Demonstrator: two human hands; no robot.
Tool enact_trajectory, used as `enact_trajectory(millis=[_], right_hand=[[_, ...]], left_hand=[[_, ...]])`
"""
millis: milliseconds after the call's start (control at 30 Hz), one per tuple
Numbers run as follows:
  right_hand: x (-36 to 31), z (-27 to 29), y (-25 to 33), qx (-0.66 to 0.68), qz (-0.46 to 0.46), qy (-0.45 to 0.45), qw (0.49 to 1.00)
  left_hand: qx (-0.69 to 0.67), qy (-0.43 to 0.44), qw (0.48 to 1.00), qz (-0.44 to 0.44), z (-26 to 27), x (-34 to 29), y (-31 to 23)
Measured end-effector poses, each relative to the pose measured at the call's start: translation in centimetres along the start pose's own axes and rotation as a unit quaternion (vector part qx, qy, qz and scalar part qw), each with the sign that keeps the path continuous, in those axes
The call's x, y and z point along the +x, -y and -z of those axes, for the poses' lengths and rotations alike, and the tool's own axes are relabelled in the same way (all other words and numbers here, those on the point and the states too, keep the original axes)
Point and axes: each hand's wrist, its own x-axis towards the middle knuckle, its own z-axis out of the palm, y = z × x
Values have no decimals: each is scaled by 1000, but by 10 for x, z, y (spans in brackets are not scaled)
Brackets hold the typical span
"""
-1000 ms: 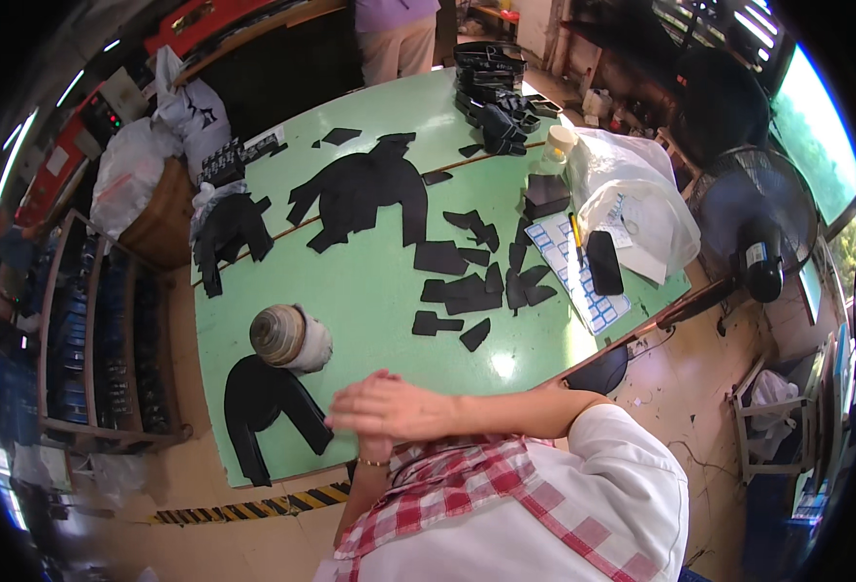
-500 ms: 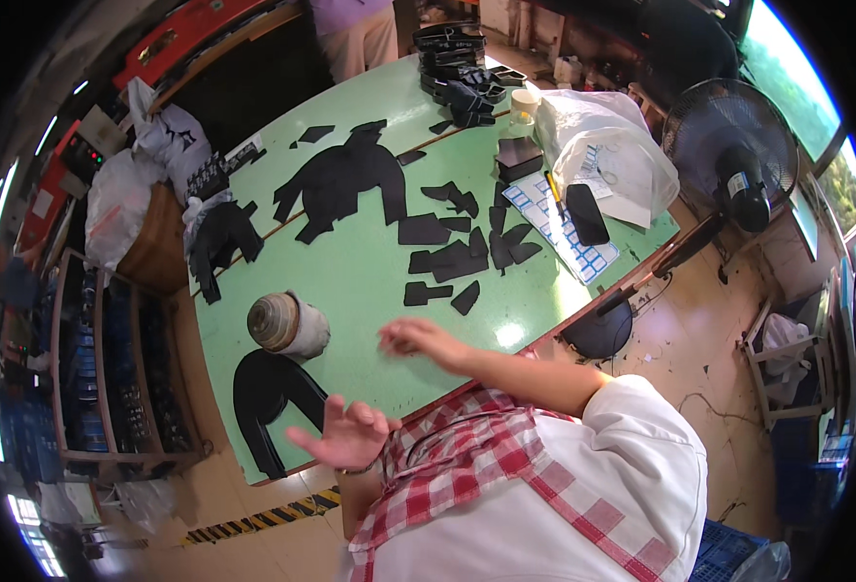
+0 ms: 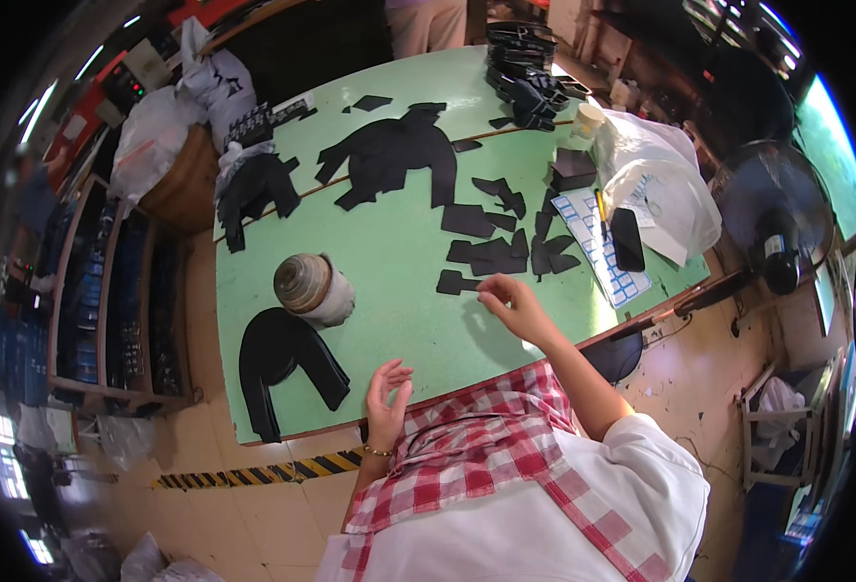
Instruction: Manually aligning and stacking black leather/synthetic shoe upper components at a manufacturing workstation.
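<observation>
My right hand reaches over the green table, fingers bent down and drawn together beside a small black cut piece. Whatever lies under those fingertips is hidden. Several more flat black pieces lie just beyond it. Close to the table's front edge, my left hand is raised with its fingers loosely apart, and holds nothing. To its left rests a stack of curved black pieces. Behind that stack sits a rounded, banded grey-brown object with a whitish wrapping.
Larger black pieces spread across the far middle. At the right are a phone, a printed sheet, a plastic bag and a fan. Black frames are stacked at the back. A shelf rack stands left.
My right hand has moved forward and right to the small black pieces, and now covers where one lay. My left hand has turned, fingers pointing up, beside the curved stack. The view has shifted.
</observation>
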Motion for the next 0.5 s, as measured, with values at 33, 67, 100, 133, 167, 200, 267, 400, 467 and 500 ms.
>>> enact_trajectory(millis=[33,67,100,133,167,200,267,400,467,500], right_hand=[[-4,-3,-2,-63,2,-2,998],[-8,-6,-3,-125,3,-7,992],[-11,-11,-4,-126,6,0,992],[-12,-15,-5,-230,77,-4,970],[-14,-18,-7,-328,147,-8,933],[-14,-21,-7,-353,127,22,927],[-14,-26,-14,-389,148,30,909],[-12,-29,-18,-463,169,54,868],[-13,-31,-24,-464,179,57,866],[-13,-33,-27,-466,185,60,863]], left_hand=[[83,-44,995,-18,0,0,1],[166,-85,982,-34,-1,0,2],[165,-93,981,-34,-1,1,4],[270,-103,950,-116,-1,4,5],[372,-111,901,-194,-2,4,7],[373,-117,900,-192,-3,5,9],[431,-123,858,-252,-6,7,13],[487,-101,826,-266,-7,8,30],[497,-77,827,-251,-11,9,31],[498,-81,825,-256,-11,10,31]])
